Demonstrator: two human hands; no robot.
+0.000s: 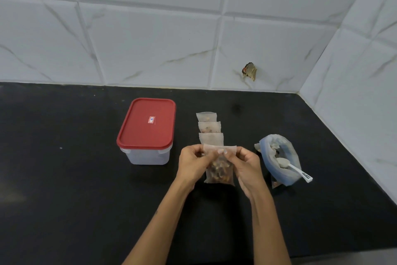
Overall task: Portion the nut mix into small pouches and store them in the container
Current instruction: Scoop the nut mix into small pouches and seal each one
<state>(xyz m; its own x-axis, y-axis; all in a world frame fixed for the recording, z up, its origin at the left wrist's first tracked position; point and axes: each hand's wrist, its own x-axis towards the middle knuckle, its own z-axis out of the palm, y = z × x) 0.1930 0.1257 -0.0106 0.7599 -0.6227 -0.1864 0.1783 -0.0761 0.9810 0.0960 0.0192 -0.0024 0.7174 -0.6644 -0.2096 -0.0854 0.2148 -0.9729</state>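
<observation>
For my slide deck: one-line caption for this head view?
Both hands pinch a filled pouch shut beside the lidded container.

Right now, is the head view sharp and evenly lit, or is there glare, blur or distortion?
Head view: dim, even light, no glare; wide-angle bending of the wall tiles; pouch and both hands, left and right, slightly soft; black counter hides shadows.

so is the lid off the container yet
No, the red lid sits closed on the container, while both hands hold a filled pouch beside it.
</observation>
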